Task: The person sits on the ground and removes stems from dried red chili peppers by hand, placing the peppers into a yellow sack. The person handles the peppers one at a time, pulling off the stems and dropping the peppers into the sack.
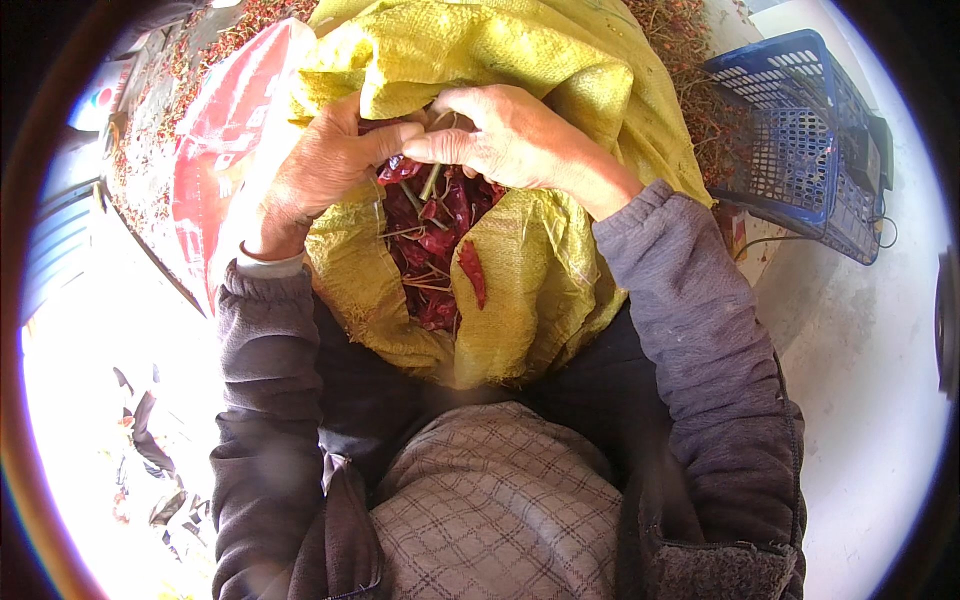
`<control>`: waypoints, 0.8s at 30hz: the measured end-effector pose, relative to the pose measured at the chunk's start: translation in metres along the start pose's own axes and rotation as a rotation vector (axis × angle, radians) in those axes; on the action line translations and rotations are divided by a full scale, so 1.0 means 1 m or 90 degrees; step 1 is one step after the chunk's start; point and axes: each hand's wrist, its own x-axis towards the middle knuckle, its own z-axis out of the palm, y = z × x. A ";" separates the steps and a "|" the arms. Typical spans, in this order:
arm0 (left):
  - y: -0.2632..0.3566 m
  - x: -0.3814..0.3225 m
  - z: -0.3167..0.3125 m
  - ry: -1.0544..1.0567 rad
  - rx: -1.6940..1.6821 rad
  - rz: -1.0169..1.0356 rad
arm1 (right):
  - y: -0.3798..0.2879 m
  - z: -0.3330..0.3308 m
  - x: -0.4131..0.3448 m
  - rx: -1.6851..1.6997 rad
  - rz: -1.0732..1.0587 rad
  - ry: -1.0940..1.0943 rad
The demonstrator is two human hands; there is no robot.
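A yellow woven sack (pixel 499 300) lies open before me, its mouth showing many dried red chili peppers (pixel 435 240) with pale stems. One dried red chili (pixel 472 274) rests on the sack's folded edge. Above the opening, my left hand (pixel 326 169) and my right hand (pixel 499 135) meet at the thumbs. A dark red chili (pixel 397 169) shows just under my left hand's fingertips; its stem end is hidden. My right hand's fingers are curled around something thin and stem-like, mostly hidden behind the thumb. Whether either hand grips a pepper is not clear.
A blue plastic basket (pixel 831 150) lies tipped at the upper right, with a thin dark cable beside it. A red and white sack (pixel 217 150) stands left of the yellow one. Small red pieces and stems (pixel 679 45) cover the floor behind. Dark scraps (pixel 146 442) lie at lower left.
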 end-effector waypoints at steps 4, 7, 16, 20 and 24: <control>0.002 0.001 -0.002 0.026 -0.028 -0.039 | -0.005 -0.002 -0.001 0.141 0.045 0.004; 0.003 0.000 0.001 0.045 -0.037 0.041 | -0.003 -0.002 -0.001 0.030 -0.116 0.093; 0.007 -0.006 0.009 0.012 0.126 0.066 | -0.003 -0.003 0.000 -0.112 -0.094 0.115; 0.002 -0.005 0.015 0.028 0.136 0.142 | -0.002 -0.004 0.002 -0.075 -0.060 0.073; 0.003 -0.005 0.015 0.045 0.266 0.156 | -0.001 0.002 0.002 -0.262 -0.223 0.163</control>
